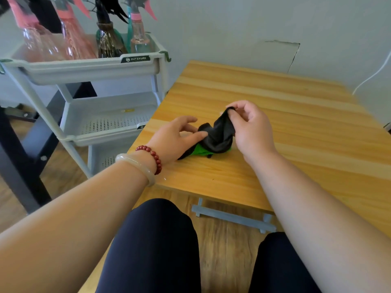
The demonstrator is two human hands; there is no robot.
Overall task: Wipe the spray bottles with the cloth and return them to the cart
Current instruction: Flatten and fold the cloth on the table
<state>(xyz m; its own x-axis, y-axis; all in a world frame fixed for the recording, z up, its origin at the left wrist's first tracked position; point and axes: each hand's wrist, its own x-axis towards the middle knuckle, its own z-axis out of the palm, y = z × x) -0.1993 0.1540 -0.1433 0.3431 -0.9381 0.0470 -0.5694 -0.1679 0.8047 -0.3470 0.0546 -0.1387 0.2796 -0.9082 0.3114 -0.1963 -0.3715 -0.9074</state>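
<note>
a light wooden table point(275, 98) with a striped grain stands against a pale grey wall point(232, 24). behind the table's far edge the wall has a cracked, patched panel point(294, 53), and a white cable point(372, 77) runs down past the table's far right corner. the floor point(222, 240) under the table is wood plank, with a grey bar point(230, 218) lying on it below the table's near edge.

the cloth point(218, 136), black with a green patch showing underneath, lies bunched near the table's left edge. the right hand point(251, 132) has its grip closed in a pinch on one corner, lifting it off the table. the left hand point(175, 138) has a loose, open grip, its fingers spread and one fingertip touching the cloth; its wrist wears a red bead bracelet point(151, 155) and a pale bangle point(137, 166).

just left of the table stands a white tiered cart point(84, 68). the spray bottles point(138, 37) stand in its top tray, with pink parts near their tops.

the bottles' heads are cut off by the top of the view and blurred. the exact number cannot be told. the cart's lowest tier is mostly hidden behind the left arm.
</note>
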